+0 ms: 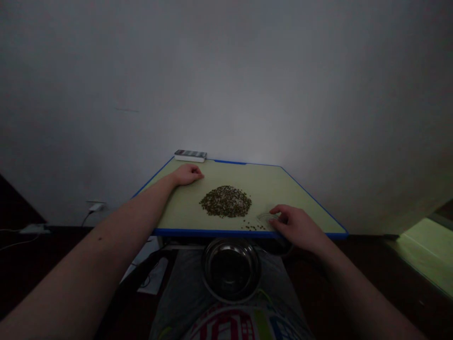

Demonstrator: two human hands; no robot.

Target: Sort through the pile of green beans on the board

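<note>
- My left hand (188, 174) is just left of the frame's centre, over the far left part of the table (276, 182); its fingers are loosely curled, the tips close together, and I cannot tell whether they have hold of anything.
- My right hand (292, 225) is right of centre, near the table's front edge; thumb and forefinger curve towards each other with a gap between them.
- A clear thing (264, 217) lies at those right fingertips; its outline is faint, and I cannot tell whether I grip it or only touch it.
- The pile (225, 201) of small grains, dark green mixed with white, sits on the table at the centre of the frame, between my hands and apart from both.
- A few loose grains (252, 227) lie below and right of the pile, near the clear thing.
- My shiny metal bowl (231, 270) is at lower centre, below the table's blue front edge, above my lap.
- A flat case (190, 156) lies at the table's far left corner, beyond my left hand.
</note>
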